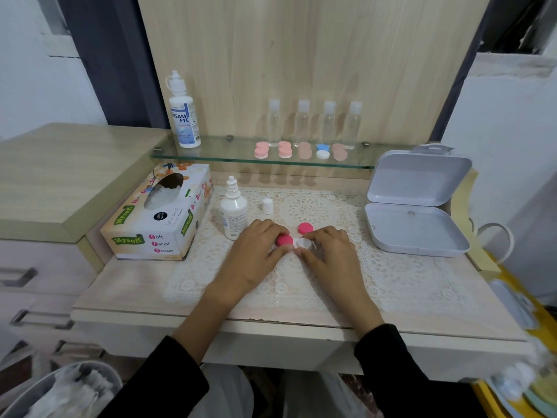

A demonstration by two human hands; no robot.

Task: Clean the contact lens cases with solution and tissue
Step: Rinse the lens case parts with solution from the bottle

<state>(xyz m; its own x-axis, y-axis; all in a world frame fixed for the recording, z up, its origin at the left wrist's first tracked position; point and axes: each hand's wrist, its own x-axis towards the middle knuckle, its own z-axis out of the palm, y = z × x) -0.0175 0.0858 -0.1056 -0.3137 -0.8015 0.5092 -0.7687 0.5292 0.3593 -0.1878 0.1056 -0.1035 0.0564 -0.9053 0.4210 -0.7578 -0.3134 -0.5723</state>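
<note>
A contact lens case lies on the lace mat in front of me. My left hand [256, 251] pinches its left side, where a pink cap [284, 240] sits. My right hand [328, 251] holds the uncapped white well [303, 244] on the right side. A second pink cap [305, 228] lies loose just behind the case. The small white solution bottle [233, 211] stands uncapped to the left of my hands, with its white cap [267, 205] beside it. A tissue box [159, 215] sits further left.
A glass shelf [241, 158] at the back carries a large solution bottle [183, 116], several clear bottles and several more lens cases [301, 149]. An open white box [416, 206] stands at the right. A bin [60, 390] with used tissue is at lower left.
</note>
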